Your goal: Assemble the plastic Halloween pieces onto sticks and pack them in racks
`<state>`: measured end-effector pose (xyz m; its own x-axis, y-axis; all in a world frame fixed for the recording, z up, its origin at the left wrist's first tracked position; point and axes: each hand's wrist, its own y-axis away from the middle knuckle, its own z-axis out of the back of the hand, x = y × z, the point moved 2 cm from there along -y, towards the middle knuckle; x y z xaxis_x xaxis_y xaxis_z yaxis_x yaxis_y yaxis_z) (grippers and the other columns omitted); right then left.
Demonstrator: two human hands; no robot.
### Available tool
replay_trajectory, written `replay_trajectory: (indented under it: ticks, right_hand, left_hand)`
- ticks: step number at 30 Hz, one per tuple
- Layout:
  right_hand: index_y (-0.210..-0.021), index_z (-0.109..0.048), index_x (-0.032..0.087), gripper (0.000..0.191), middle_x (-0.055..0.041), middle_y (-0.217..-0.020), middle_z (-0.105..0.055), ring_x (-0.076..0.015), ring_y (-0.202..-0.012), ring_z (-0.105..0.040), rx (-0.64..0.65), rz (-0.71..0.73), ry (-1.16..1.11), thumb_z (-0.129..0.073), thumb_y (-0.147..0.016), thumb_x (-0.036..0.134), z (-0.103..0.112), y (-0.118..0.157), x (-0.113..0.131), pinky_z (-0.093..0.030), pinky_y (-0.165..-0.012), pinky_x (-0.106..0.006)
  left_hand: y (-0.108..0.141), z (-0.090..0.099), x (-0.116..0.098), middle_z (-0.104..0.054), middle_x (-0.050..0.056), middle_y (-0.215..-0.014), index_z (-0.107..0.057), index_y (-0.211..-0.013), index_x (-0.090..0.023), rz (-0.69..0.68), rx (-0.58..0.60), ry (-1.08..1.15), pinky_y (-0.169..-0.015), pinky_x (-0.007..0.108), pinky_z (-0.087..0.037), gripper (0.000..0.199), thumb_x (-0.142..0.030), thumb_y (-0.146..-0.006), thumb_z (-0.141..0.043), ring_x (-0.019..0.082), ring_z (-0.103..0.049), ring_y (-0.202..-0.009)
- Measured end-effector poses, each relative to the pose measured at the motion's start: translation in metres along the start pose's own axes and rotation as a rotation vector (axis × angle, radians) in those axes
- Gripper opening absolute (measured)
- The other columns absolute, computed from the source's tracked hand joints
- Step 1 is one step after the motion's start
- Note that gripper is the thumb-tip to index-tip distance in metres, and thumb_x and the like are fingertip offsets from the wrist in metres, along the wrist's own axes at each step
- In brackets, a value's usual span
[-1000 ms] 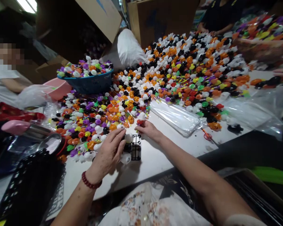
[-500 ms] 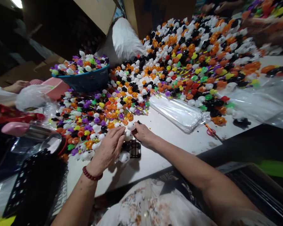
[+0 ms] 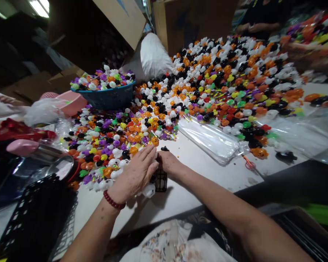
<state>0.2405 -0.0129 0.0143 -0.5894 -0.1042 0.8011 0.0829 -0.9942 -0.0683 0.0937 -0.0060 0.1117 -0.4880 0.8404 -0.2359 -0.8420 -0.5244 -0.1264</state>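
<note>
My left hand (image 3: 135, 174), a dark red bead bracelet at its wrist, lies with fingers stretched out and side by side over small white toy figures (image 3: 149, 190). Its palm side is hidden. Against its fingertips, my right hand (image 3: 168, 162) is closed with curled fingers at the far end of a small black plastic grid rack (image 3: 161, 181). The rack stands on the white table, and white and black figures sit against its left side, partly covered by the left hand. A small black piece (image 3: 164, 148) lies just beyond my right knuckles.
A large heap of colourful toy figures (image 3: 202, 80) covers the table's back. A blue basin (image 3: 106, 98) of figures stands left. Clear plastic bags (image 3: 210, 140) and orange-handled scissors (image 3: 250, 164) lie right. Black plastic baskets (image 3: 35, 214) and a pink lipstick-shaped object (image 3: 23, 146) are near left.
My left hand has slid right over the white figures, covering ones that showed between the hands. My right hand stays by the rack. The camera view has tilted slightly upward.
</note>
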Motion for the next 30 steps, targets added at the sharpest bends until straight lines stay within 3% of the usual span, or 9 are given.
replay_trajectory:
  ticks: [4, 11, 16, 20, 23, 25, 27, 30]
  right_hand:
    - [-0.097, -0.068, 0.019, 0.016, -0.0049, -0.097, -0.073, -0.0188, -0.084, -0.063, -0.038, -0.020, -0.001, -0.062, -0.082, 0.017, -0.005, 0.005, -0.002, -0.046, -0.074, -0.026]
    - [-0.103, -0.066, 0.023, 0.019, -0.0041, -0.102, -0.072, -0.0196, -0.090, -0.063, -0.056, -0.071, 0.014, -0.060, -0.085, 0.022, -0.014, 0.006, -0.004, -0.046, -0.077, -0.027]
    - [-0.093, -0.069, 0.020, 0.014, -0.0019, -0.086, -0.073, -0.0179, -0.076, -0.063, -0.052, -0.044, 0.046, -0.063, -0.081, 0.020, -0.008, 0.009, 0.001, -0.046, -0.067, -0.025]
    - [-0.105, -0.069, 0.021, 0.023, -0.0007, -0.094, -0.072, -0.0153, -0.085, -0.064, -0.146, -0.028, 0.077, -0.054, -0.088, 0.016, 0.020, -0.001, -0.006, -0.048, -0.077, -0.024]
    - [-0.108, -0.067, 0.018, 0.022, -0.0084, -0.109, -0.068, -0.0198, -0.102, -0.060, -0.268, -0.088, 0.136, -0.050, -0.093, 0.020, 0.044, -0.029, -0.017, -0.045, -0.092, -0.031]
    - [-0.107, -0.067, 0.016, 0.020, -0.0135, -0.117, -0.063, -0.0235, -0.107, -0.057, -0.317, -0.143, 0.168, -0.054, -0.092, 0.022, 0.054, -0.052, -0.025, -0.043, -0.095, -0.035]
    - [-0.102, -0.067, 0.015, 0.017, -0.0164, -0.119, -0.060, -0.0259, -0.106, -0.057, -0.337, -0.189, 0.180, -0.059, -0.088, 0.018, 0.057, -0.073, -0.030, -0.044, -0.094, -0.036]
    - [-0.089, -0.067, 0.016, 0.009, -0.0156, -0.108, -0.064, -0.0271, -0.102, -0.059, -0.347, -0.224, 0.158, -0.063, -0.081, 0.013, 0.056, -0.089, -0.032, -0.045, -0.090, -0.035]
  left_hand:
    - [-0.004, -0.006, 0.002, -0.046, 0.015, -0.150, -0.047, -0.142, -0.012, -0.017, 0.053, -0.062, -0.119, 0.050, -0.034, 0.049, -0.038, -0.102, -0.033, 0.027, -0.039, -0.142]
    - [-0.001, -0.008, 0.003, -0.054, 0.016, -0.143, -0.053, -0.136, -0.012, -0.037, 0.029, -0.046, -0.115, 0.051, -0.039, 0.047, -0.038, -0.102, -0.035, 0.027, -0.048, -0.135]
    - [0.002, -0.001, 0.000, -0.050, 0.016, -0.147, -0.045, -0.144, -0.014, -0.023, -0.035, -0.047, -0.114, 0.049, -0.041, 0.050, -0.039, -0.101, -0.037, 0.026, -0.045, -0.138]
    - [0.025, 0.019, -0.032, -0.046, 0.015, -0.151, -0.038, -0.149, -0.018, -0.112, -0.141, -0.035, -0.115, 0.051, -0.040, 0.053, -0.034, -0.099, -0.046, 0.028, -0.040, -0.142]
    - [0.046, 0.026, -0.068, -0.056, 0.012, -0.143, -0.043, -0.146, -0.023, -0.243, -0.005, 0.192, -0.112, 0.041, -0.046, 0.050, -0.029, -0.097, -0.050, 0.024, -0.049, -0.135]
    - [0.055, 0.017, -0.087, -0.059, 0.009, -0.140, -0.045, -0.144, -0.027, -0.323, 0.191, 0.430, -0.109, 0.032, -0.049, 0.048, -0.027, -0.097, -0.050, 0.020, -0.055, -0.129]
    - [0.060, -0.003, -0.096, -0.059, 0.008, -0.139, -0.046, -0.143, -0.028, -0.343, 0.345, 0.580, -0.108, 0.029, -0.049, 0.046, -0.025, -0.097, -0.048, 0.019, -0.057, -0.127]
    - [0.067, -0.044, -0.089, -0.056, 0.008, -0.143, -0.045, -0.143, -0.027, -0.236, 0.336, 0.518, -0.110, 0.033, -0.048, 0.046, -0.024, -0.097, -0.045, 0.021, -0.053, -0.132]
